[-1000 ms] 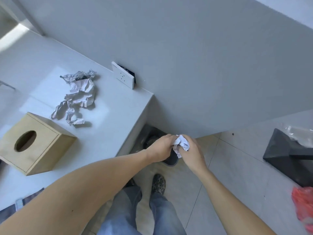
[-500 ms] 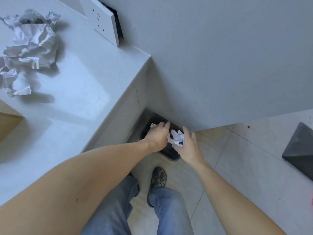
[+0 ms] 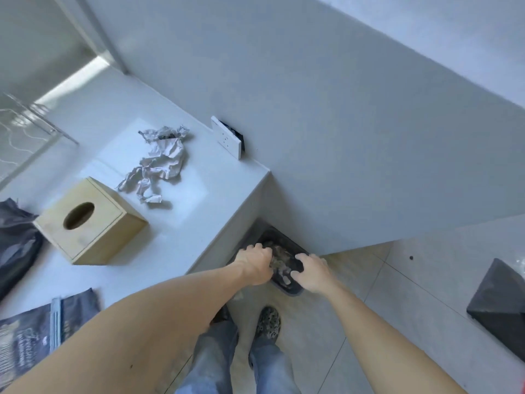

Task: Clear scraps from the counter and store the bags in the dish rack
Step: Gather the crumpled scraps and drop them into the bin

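A black bin (image 3: 287,247) stands on the floor in the corner by the counter's end, with crumpled paper scraps (image 3: 279,267) inside it. My left hand (image 3: 255,263) and my right hand (image 3: 311,273) hover over the bin's near rim, fingers apart and holding nothing. On the white counter (image 3: 199,211) lies a pile of crumpled paper (image 3: 159,163). Dark bags lie at the counter's left edge (image 3: 14,243) and near corner (image 3: 37,334). A wire dish rack (image 3: 25,123) shows at the far left.
A wooden tissue box (image 3: 91,223) sits on the counter. A white socket plate (image 3: 227,140) leans against the wall. A black angular object (image 3: 500,305) rests on the tiled floor at right. My feet are just below the bin.
The white paper ball that both hands held over the bin has left them and lies in the bin. Both hands have opened. The view has pulled back up, showing the counter again.
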